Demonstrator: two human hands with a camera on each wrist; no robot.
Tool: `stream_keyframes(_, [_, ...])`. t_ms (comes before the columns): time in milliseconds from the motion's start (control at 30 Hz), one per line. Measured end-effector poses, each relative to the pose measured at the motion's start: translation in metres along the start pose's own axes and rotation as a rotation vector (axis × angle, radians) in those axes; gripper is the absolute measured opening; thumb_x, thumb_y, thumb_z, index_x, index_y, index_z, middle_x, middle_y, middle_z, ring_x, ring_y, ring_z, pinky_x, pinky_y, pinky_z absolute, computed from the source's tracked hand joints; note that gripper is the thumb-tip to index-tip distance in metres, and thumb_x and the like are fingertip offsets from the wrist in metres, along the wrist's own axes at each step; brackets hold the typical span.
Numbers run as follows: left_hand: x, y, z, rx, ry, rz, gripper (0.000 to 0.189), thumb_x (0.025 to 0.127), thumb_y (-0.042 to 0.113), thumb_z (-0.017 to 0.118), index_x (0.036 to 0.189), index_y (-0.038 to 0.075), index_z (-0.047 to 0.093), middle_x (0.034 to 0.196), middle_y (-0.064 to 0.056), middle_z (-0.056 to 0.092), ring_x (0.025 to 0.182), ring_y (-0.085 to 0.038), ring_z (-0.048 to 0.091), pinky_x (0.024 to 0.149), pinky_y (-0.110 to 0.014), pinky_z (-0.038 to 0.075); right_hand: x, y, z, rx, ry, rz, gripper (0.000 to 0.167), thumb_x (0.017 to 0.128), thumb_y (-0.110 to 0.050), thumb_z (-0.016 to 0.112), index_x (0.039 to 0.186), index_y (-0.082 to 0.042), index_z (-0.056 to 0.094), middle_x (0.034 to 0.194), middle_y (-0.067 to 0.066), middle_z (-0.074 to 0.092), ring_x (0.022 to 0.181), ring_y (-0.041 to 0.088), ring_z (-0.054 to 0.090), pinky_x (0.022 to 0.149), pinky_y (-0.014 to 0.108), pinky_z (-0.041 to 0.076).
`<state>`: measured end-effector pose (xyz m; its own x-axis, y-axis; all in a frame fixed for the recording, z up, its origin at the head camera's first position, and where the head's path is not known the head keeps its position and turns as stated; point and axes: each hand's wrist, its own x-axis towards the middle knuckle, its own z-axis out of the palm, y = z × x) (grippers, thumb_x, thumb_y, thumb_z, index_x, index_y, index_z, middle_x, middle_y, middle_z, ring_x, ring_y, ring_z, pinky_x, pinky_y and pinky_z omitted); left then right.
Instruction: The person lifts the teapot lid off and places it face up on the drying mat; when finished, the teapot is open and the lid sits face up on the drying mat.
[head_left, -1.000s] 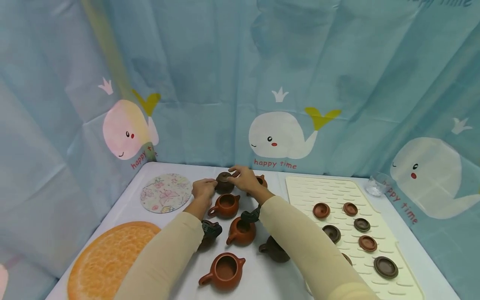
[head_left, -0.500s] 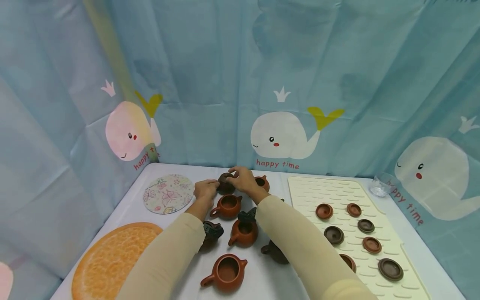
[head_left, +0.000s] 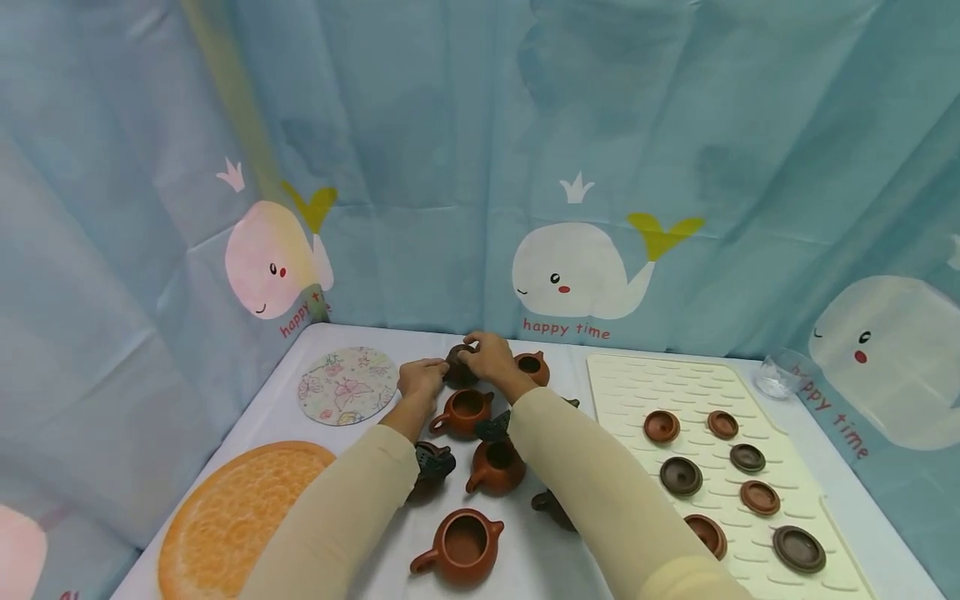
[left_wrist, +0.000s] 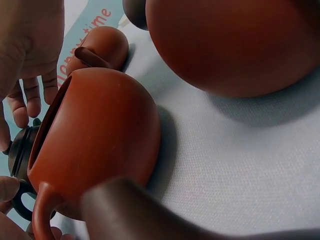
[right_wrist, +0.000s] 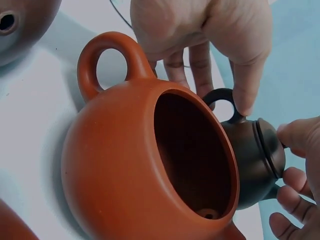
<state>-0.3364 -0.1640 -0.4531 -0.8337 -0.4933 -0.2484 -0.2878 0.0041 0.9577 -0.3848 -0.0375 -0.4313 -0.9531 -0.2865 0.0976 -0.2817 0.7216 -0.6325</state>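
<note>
At the back of the table stands a small dark brown teapot (head_left: 460,372). My left hand (head_left: 422,378) pinches its looped handle (right_wrist: 220,97) between thumb and fingers. From the other side my right hand (head_left: 491,360) pinches the knob of the teapot's lid (right_wrist: 270,145), its thumb and forefinger at the top of it. The lid sits over the pot's mouth. Just in front, an open reddish-brown teapot (head_left: 467,410) without a lid fills much of both wrist views. Another lidless reddish teapot (head_left: 532,367) stands right of my right hand.
Nearer me are more reddish teapots (head_left: 498,469) and a dark one (head_left: 553,510) partly behind the right sleeve. Several round lids lie on a cream ridged mat (head_left: 630,383) at right, by a clear cup (head_left: 777,375). A floral disc (head_left: 348,387) and an orange-patterned round mat (head_left: 232,525) lie left.
The whole scene has slid right in the head view. Both hands stay at the dark teapot, and its lid, plain to see a second ago, is now more covered by the right hand.
</note>
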Motion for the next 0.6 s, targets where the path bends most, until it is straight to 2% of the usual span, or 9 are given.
stream_keyframes(333, [0.0005, -0.0003, 0.0013, -0.006, 0.007, 0.030, 0.016, 0.085, 0.007, 0.070, 0.100, 0.001, 0.076, 0.110, -0.015, 0.067, 0.113, -0.029, 0.054, 0.097, -0.040, 0.040, 0.0027, -0.0007, 0.0015, -0.098, 0.027, -0.049, 0.026, 0.092, -0.024, 0.067, 0.114, -0.012, 0.071, 0.109, 0.009, 0.065, 0.099, 0.026, 0.059, 0.084, 0.039, 0.048])
stream_keyframes(467, [0.0008, 0.0000, 0.0009, 0.006, 0.008, 0.024, 0.016, 0.085, 0.006, 0.070, 0.100, 0.002, 0.076, 0.111, -0.015, 0.067, 0.112, -0.028, 0.054, 0.097, -0.040, 0.040, 0.0030, -0.0003, 0.0015, -0.091, 0.019, -0.079, 0.022, 0.093, -0.022, 0.066, 0.111, -0.012, 0.073, 0.106, 0.008, 0.065, 0.096, 0.025, 0.059, 0.083, 0.039, 0.048])
stream_keyframes(600, [0.0010, -0.0004, 0.0004, 0.014, 0.010, 0.001, 0.016, 0.086, 0.006, 0.069, 0.101, 0.002, 0.075, 0.112, -0.014, 0.067, 0.112, -0.027, 0.055, 0.097, -0.041, 0.041, 0.0016, 0.0006, 0.0025, -0.080, 0.031, -0.149, 0.018, 0.094, -0.018, 0.065, 0.106, -0.008, 0.073, 0.102, 0.008, 0.063, 0.094, 0.024, 0.058, 0.081, 0.039, 0.048])
